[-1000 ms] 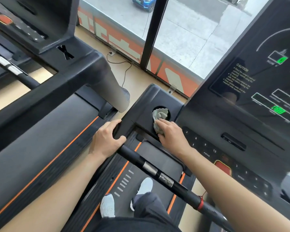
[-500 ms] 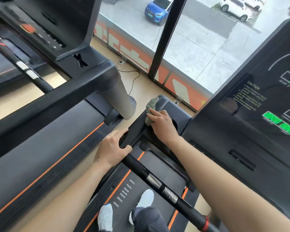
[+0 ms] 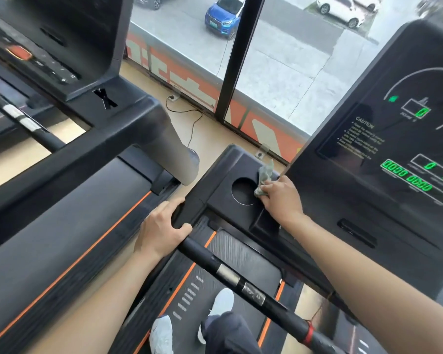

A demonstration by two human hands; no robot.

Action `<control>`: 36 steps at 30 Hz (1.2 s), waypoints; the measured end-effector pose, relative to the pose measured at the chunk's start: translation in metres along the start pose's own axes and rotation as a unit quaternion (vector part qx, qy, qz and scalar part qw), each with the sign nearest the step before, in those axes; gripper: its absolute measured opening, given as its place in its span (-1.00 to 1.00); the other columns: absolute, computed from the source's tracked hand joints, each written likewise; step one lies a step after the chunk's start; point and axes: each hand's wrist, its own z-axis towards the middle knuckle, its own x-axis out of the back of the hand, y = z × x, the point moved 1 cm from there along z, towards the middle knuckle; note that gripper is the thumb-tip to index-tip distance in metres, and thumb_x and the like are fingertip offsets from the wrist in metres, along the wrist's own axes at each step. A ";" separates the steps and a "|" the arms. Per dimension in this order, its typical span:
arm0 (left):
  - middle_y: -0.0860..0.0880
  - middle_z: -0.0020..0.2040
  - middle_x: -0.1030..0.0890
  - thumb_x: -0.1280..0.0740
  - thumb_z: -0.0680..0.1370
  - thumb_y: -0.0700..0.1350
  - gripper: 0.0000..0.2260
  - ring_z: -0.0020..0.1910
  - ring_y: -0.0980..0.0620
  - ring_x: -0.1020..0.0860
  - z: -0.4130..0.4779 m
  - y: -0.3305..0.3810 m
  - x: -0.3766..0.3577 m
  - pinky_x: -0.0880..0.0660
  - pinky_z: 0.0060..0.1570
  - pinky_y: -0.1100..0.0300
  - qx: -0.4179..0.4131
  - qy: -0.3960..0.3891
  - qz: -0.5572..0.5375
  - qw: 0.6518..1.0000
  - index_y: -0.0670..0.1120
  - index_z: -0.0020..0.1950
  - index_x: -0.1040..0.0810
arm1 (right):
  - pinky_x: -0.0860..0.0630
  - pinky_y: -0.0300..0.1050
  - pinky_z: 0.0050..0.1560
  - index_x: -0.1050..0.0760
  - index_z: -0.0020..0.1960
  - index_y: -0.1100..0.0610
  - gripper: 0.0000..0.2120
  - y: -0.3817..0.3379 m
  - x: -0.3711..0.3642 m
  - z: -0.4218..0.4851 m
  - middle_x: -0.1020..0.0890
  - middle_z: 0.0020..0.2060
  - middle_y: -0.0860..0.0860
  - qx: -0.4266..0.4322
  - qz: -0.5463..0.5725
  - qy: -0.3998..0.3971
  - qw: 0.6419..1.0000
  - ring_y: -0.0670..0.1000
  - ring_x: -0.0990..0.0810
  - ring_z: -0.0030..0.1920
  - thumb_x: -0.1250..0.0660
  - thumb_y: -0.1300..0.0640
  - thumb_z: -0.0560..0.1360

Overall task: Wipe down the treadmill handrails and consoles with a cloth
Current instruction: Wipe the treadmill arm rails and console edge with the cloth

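A crumpled grey-green cloth (image 3: 264, 177) lies on the black console tray (image 3: 223, 172), just right of its round cup holder (image 3: 243, 191). My right hand (image 3: 281, 198) grips the cloth and presses it onto the tray beside the upright display panel (image 3: 384, 154), whose green digits are lit. My left hand (image 3: 164, 229) curls around the left corner of the tray where the black handrail bar (image 3: 241, 277) joins it. The bar runs down to the right with two silver sensor plates.
A second treadmill (image 3: 69, 159) stands close on the left, its console at the top left. A power cable (image 3: 189, 118) lies on the floor by the window frame (image 3: 237, 60). My white shoes (image 3: 161, 333) stand on the belt below the bar.
My right hand has carried the cloth from the tray's left front edge across to the right of the cup holder, near the display. My left hand has stayed on the corner.
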 end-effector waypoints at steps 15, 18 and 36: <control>0.12 0.23 -0.59 -0.30 0.33 0.15 -0.41 0.19 0.03 -0.57 0.000 0.002 0.001 -0.55 0.18 0.02 0.000 -0.008 -0.022 1.000 0.15 0.38 -0.50 | -0.49 -0.08 0.08 -0.70 0.13 0.10 -0.68 -0.092 -0.028 -0.047 -0.68 0.19 -0.02 0.011 0.205 0.007 0.979 0.12 -0.54 -0.07 -0.54 0.29 0.39; 0.12 0.25 -0.59 -0.29 0.33 0.15 -0.40 0.21 0.04 -0.56 -0.001 0.002 0.003 -0.54 0.20 0.02 0.002 -0.009 -0.022 1.000 0.14 0.38 -0.50 | -0.50 -0.12 0.02 -0.71 0.06 0.10 -0.71 -0.094 -0.032 -0.064 -0.69 0.15 -0.03 0.032 0.200 0.024 0.979 0.08 -0.51 -0.12 -0.56 0.31 0.36; 0.20 0.00 -0.68 -0.39 0.53 -0.27 -0.74 0.00 0.32 -0.60 -0.036 0.000 0.028 -0.44 0.00 0.53 0.061 0.035 -0.156 0.985 0.05 0.10 -0.69 | -0.55 -0.26 0.14 -0.67 0.20 0.04 -0.72 -0.165 -0.027 -0.089 -0.68 0.19 -0.01 -0.191 0.522 0.002 0.832 -0.08 -0.66 0.13 -0.45 0.23 0.51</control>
